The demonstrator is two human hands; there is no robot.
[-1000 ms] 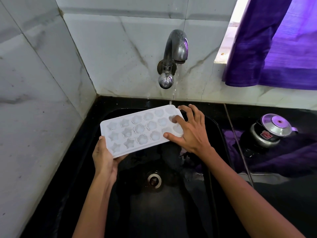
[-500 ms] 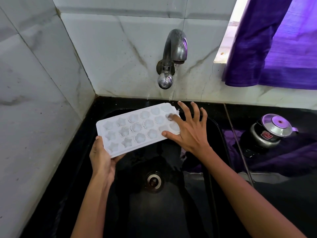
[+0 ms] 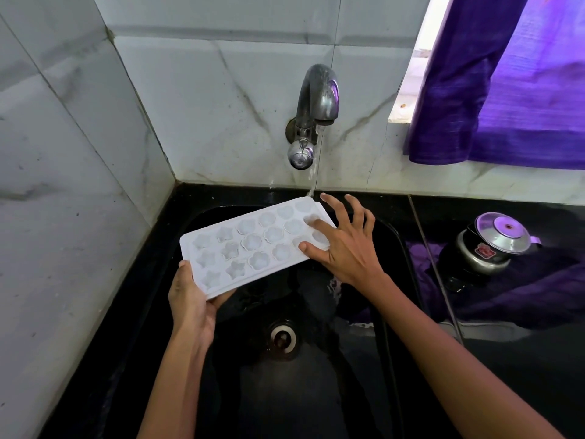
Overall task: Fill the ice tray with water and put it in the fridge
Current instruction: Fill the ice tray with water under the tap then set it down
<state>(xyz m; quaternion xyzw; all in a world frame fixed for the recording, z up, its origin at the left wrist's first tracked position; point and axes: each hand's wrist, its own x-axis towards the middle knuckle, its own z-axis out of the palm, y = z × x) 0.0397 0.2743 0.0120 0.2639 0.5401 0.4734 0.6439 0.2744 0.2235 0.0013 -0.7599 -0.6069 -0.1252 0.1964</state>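
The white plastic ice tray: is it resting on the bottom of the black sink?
No, the left hand holds the white plastic ice tray above the black sink.

The ice tray (image 3: 253, 245) was white, moulded with star and flower cells. The sink (image 3: 316, 391) and worktop (image 3: 522, 359) were black. Wall tiles (image 3: 221, 106) were white marble with grey veining. The curtain (image 3: 512, 90) was purple; the tap (image 3: 318, 96) was tarnished silver.

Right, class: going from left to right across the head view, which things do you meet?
Left hand → white plastic ice tray → right hand → steel pressure cooker with a domed lid.
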